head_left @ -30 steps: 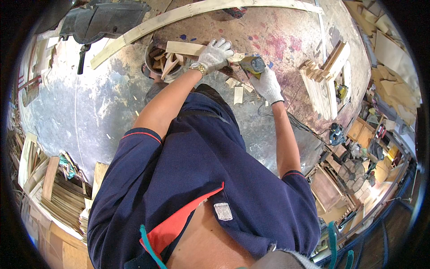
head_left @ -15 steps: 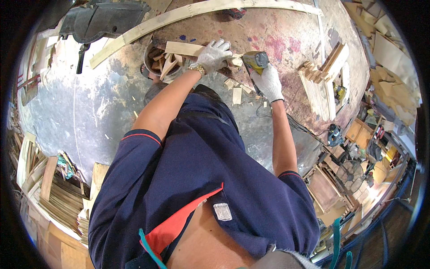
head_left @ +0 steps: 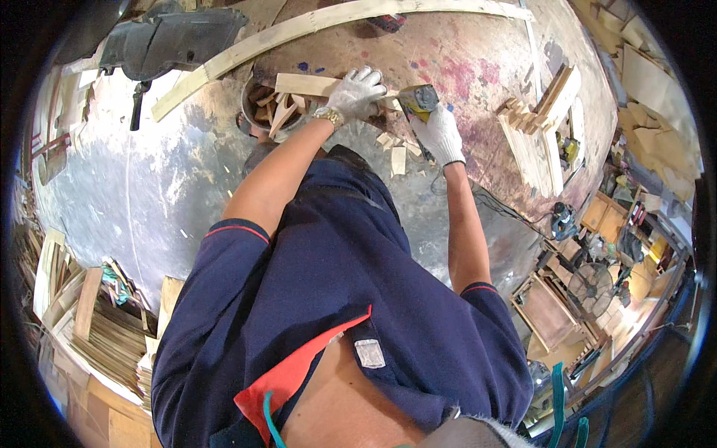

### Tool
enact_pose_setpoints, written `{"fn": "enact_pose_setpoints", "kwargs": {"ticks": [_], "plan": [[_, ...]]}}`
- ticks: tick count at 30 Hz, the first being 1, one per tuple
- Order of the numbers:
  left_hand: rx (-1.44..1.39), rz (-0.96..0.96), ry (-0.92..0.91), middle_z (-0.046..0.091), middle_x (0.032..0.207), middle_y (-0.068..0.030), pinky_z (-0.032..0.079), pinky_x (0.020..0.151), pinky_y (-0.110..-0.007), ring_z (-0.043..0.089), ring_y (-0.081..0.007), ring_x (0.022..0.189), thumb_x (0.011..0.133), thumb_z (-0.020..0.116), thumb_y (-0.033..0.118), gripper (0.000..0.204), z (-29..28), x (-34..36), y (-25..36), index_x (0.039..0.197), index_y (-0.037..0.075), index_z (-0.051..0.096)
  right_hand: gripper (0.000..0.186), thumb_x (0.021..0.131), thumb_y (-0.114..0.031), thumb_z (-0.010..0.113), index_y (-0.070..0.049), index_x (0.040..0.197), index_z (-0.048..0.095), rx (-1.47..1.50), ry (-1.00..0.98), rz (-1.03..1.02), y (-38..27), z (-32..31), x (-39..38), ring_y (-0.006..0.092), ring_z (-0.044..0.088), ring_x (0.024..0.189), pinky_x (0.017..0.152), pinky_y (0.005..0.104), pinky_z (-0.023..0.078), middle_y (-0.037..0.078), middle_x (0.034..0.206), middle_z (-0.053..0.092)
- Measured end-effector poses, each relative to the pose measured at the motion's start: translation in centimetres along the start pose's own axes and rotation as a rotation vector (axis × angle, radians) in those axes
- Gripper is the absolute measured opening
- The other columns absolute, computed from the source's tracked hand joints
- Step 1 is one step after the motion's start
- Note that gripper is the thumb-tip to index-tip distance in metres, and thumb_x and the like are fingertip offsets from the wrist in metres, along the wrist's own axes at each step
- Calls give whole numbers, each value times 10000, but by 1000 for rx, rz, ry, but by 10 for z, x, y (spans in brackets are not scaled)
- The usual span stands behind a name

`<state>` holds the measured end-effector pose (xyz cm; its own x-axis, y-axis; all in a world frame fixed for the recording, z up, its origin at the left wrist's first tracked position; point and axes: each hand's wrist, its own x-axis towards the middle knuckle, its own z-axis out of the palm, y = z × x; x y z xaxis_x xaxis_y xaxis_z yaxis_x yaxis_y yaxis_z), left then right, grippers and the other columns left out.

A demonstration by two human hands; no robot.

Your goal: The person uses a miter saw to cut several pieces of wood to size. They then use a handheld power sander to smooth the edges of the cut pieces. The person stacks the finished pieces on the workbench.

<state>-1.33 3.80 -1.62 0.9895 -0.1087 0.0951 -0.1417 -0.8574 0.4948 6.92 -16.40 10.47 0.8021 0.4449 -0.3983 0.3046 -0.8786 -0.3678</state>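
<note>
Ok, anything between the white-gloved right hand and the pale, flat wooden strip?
Yes: the yellow-and-grey power tool gripped in the right hand is nearest, then the white-gloved left hand, covering part of the strip. No other obstacle shows; whether the tool touches wood is unclear.

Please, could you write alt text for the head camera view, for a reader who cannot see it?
A person's gloved left hand rests on a pale wooden strip, while the gloved right hand grips a yellow and dark power tool. More pale wood pieces lie to the right.
</note>
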Motion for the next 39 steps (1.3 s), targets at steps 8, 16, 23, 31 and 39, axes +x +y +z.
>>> {"fn": "enact_pose_setpoints", "kwargs": {"ticks": [8,16,23,31,39], "plan": [[180,67,-27,621,1181,-68,425,1013,-428,571,-259,1182,850,741,308,433,-10,-11,-2,1249,185,624,388,865,-220,771,4,1176,713,303,232,123,26,-14,-44,311,758,954,833,395,568,192,1028,776],[187,53,-101,621,1229,-96,432,1042,-471,558,-289,1239,866,720,282,335,-21,11,-5,1166,158,635,383,882,-203,768,10,1195,710,507,228,177,48,-4,-59,269,750,966,851,382,563,171,1071,775],[310,-121,-33,377,1654,-109,220,1232,-559,310,-336,1539,959,588,514,657,5,-4,-5,1562,290,452,445,872,-318,777,33,1138,708,328,105,-27,33,3,-40,366,753,955,817,421,574,238,994,761],[308,-259,-228,227,1728,-109,112,1269,-573,188,-326,1597,1009,487,617,723,-1,8,4,1645,348,274,433,834,-283,778,-6,1157,699,119,6,-105,29,15,-5,442,717,968,812,494,576,257,981,745],[266,-230,-231,225,1726,-123,101,1269,-585,184,-329,1596,1028,464,590,782,0,8,-1,1674,244,190,427,836,-268,752,-14,1170,675,0,-25,-62,-7,8,-2,465,705,952,790,517,576,285,976,732]]}}
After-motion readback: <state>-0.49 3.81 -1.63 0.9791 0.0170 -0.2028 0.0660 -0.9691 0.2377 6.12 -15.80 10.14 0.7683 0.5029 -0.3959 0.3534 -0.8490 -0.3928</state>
